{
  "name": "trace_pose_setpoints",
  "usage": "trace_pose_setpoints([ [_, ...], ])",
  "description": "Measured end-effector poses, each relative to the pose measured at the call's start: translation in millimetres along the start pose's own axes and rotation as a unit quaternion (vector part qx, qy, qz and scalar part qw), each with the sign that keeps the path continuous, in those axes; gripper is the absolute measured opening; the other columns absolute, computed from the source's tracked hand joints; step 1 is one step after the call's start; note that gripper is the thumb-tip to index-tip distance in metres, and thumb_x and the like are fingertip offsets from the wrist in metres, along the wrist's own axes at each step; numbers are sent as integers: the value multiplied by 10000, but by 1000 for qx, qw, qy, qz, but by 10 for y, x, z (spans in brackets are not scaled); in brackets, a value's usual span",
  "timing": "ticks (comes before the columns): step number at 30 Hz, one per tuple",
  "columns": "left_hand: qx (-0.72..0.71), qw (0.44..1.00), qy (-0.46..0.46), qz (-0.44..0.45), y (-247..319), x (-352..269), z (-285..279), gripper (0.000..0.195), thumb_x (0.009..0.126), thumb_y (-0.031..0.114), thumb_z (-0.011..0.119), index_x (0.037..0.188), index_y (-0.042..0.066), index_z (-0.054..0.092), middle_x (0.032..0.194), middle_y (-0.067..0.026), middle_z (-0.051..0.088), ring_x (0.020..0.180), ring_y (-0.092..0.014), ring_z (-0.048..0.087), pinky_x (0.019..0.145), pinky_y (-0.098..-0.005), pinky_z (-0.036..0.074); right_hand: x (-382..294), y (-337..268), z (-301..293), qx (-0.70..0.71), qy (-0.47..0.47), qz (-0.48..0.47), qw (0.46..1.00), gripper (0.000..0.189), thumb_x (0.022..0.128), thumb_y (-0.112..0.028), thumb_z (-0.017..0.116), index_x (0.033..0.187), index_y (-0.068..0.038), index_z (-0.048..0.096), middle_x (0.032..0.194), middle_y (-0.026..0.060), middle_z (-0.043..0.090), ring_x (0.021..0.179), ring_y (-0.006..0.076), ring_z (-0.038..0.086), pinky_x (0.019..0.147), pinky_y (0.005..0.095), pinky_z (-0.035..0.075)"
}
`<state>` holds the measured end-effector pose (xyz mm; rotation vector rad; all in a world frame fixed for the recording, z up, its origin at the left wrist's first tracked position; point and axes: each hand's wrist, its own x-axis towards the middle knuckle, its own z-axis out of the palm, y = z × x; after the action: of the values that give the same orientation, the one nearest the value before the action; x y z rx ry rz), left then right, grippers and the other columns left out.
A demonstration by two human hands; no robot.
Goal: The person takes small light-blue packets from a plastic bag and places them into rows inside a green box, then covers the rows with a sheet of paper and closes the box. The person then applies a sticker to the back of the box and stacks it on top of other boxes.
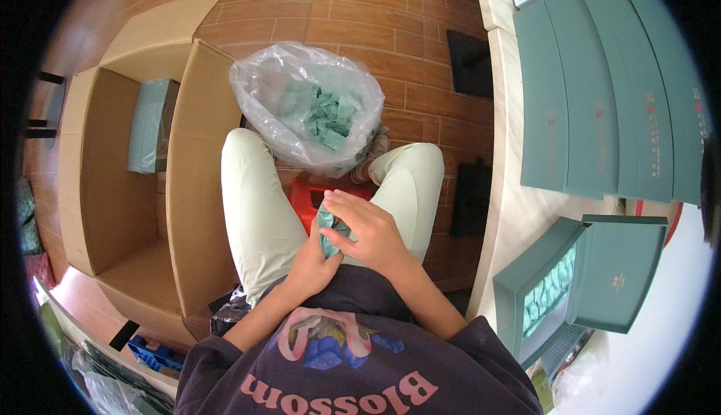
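Over my lap, my left hand [313, 268] is closed around green foil packets [326, 229]; how many it holds I cannot tell. Touching the upper part of them, my right hand [366, 235] has its fingers bent over the packets, partly hiding them. Beyond my knees stands a clear plastic bag [253, 88] with its mouth spread wide, and many small green packets [332, 113] lie inside. On the counter at the right, an open green gift box [510, 296] holds rows of similar packets [549, 291].
A large open cardboard box [200, 189] stands at my left, with a plastic-wrapped green box [149, 127] inside. Several closed green boxes [591, 88] lie on the pale counter [501, 133] at the right. A red plastic stool [304, 195] shows between my legs.
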<state>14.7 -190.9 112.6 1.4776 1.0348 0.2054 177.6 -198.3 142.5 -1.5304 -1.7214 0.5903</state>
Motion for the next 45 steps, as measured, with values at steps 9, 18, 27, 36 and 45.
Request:
trace_pose_setpoints([
  [9, 3, 1000, 23, 15, 81, 18, 0, 793, 756, 59, 570, 1446, 82, 181, 1154, -282, 556, 1042, -466, 557, 858, -475, 459, -21, 37, 89, -4, 37, 17, 999, 148, 780, -82, 690, 896, -14, 630, 888, 130, 685, 785, 275, 678, 670, 360, 550],
  [18, -42, 998, 33, 32, 120, 96, -63, 842, 777, 93, 633, 1472, 83, 156, 1296, -260, 480, 1168, -422, 518, 954, -421, 426, 126, 64, -73, 75, 61, 71, 993, 156, 846, -76, 619, 984, -3, 630, 1013, 144, 662, 943, 310, 624, 845, 388, 478],
  [27, -103, 991, -87, 20, 9, 60, -291, 728, 805, 131, 655, 1429, 52, 288, 1213, -167, 538, 1091, -274, 557, 940, -367, 430, 147, 79, -160, 139, -61, 30, 988, 246, 857, -16, 577, 1093, -10, 646, 1077, 139, 657, 1027, 299, 610, 882, 375, 479],
  [36, -364, 885, -245, -152, 82, -43, -566, 587, 761, 181, 701, 1270, 6, 467, 1058, -131, 630, 894, -257, 661, 812, -378, 533, 279, -94, -209, 189, -65, 69, 977, 183, 848, -54, 646, 1023, -20, 683, 875, 103, 677, 781, 241, 634, 702, 321, 497],
  [45, -623, 715, -311, -72, 31, 4, -435, 693, 824, 498, 650, 1319, 72, 416, 896, -85, 563, 714, -178, 591, 647, -302, 499, 261, -67, -187, 391, -78, 200, 895, 341, 915, -167, 589, 1231, -39, 583, 1105, 136, 641, 976, 227, 624, 841, 334, 481],
])
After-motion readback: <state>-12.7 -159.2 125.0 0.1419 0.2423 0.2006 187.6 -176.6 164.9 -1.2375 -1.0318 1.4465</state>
